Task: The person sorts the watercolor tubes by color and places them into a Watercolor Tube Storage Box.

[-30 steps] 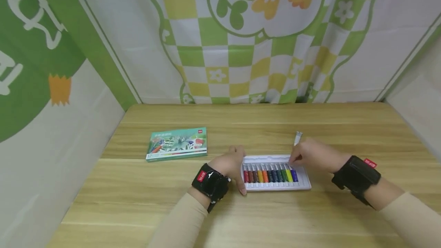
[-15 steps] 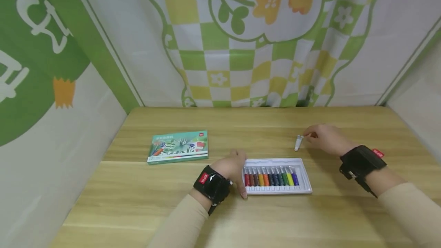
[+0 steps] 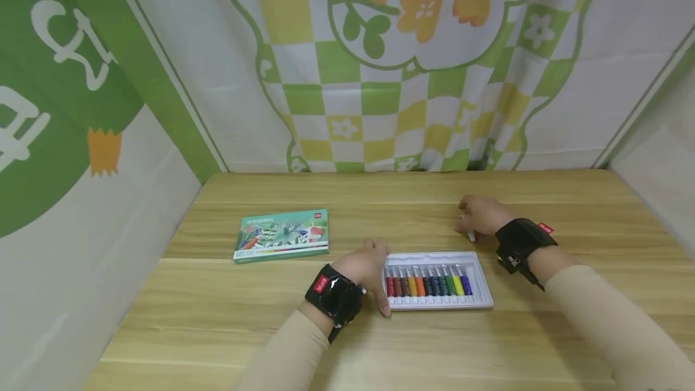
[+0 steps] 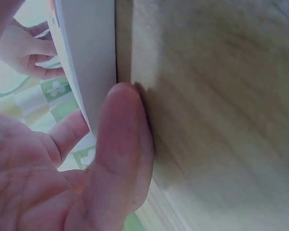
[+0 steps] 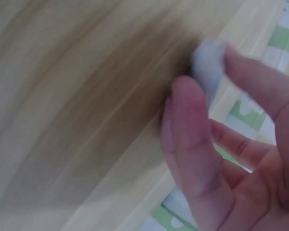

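Observation:
A white plastic tray [image 3: 481, 285] of small paint tubes [image 3: 428, 282] lies on the table, its row running from red through brown, orange, dark blue, green and yellow to purple. My left hand [image 3: 365, 270] holds the tray's left end, thumb at the near corner and fingers at the far one. The left wrist view shows the fingers against the tray's white side wall [image 4: 94, 57]. Beyond the tray's back right corner, my right hand [image 3: 485, 215] pinches a white paint tube [image 5: 208, 65] between thumb and fingers, close over the table. Most of this tube is hidden in the head view.
A flat green cardboard paint box [image 3: 282, 235] with a printed flower picture lies left of the tray. The wooden table [image 3: 217, 312] ends at a checked green, yellow and white curtain [image 3: 380, 101] behind, with light walls at both sides.
My right hand went from the tray's right end to the loose white tube behind it, passed to its right, and now pinches it. The left hand stays on the tray.

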Motion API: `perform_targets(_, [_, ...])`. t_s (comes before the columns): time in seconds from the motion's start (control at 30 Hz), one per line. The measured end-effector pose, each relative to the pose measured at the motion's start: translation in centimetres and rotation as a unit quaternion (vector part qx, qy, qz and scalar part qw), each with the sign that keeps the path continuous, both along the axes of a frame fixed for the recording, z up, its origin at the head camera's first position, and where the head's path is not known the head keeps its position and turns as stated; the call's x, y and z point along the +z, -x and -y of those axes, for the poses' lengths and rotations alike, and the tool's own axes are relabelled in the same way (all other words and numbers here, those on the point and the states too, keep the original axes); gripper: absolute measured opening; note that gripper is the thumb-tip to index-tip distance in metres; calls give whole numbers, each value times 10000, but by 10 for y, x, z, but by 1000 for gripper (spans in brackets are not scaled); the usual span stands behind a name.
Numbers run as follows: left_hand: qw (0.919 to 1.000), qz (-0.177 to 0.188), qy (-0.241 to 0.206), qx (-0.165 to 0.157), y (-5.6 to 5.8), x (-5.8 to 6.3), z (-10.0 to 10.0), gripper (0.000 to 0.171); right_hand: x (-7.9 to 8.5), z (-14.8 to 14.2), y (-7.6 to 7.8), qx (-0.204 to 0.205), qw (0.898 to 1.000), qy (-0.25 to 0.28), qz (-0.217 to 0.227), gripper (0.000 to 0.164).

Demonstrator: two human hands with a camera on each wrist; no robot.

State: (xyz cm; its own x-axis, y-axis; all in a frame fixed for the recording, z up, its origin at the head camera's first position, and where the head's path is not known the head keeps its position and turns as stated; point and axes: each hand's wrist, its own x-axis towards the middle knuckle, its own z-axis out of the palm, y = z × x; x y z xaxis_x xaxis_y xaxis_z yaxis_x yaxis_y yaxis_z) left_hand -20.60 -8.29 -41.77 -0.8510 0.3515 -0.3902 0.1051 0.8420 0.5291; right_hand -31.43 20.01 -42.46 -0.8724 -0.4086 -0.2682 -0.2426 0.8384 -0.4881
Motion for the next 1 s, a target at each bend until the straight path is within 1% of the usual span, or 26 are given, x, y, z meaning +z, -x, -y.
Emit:
perform_targets(0.07, [10000,20,-13,2,0,0,-1,106,0,3,-1,75,9999,96,-53,56])
perform_targets(0.23, [10000,90,-5,-7,2,-1,-3,108,1,1,-4,29,9992,394,57,44])
perform_targets(0.37, [9999,118,0,-48,3,-1,-4,107,3,-8,-14,-81,9956,903,233,42])
perform_targets(0.5, [9998,173,-44,-8,2,-1,-3,108,5,-14,-31,-279,9861,1610,295,40])
perform_targets(0.57, [9998,196,-30,18,1,0,-2,110,5,-14,-43,-409,9779,1993,472,40])
perform_targets(0.73, [9997,219,51,53,2,-1,-1,110,2,-13,-76,-626,9598,2576,923,35])
perform_targets(0.83, [9998,201,78,36,2,-1,-2,109,-3,-12,-90,-622,9565,2682,964,25])
perform_targets(0.87, [9998,183,88,28,3,-1,-2,108,-5,-12,-93,-606,9571,2671,946,23])
perform_targets(1.0, [9998,120,120,-38,3,-3,-2,109,-10,-12,-101,-499,9596,2635,852,19])
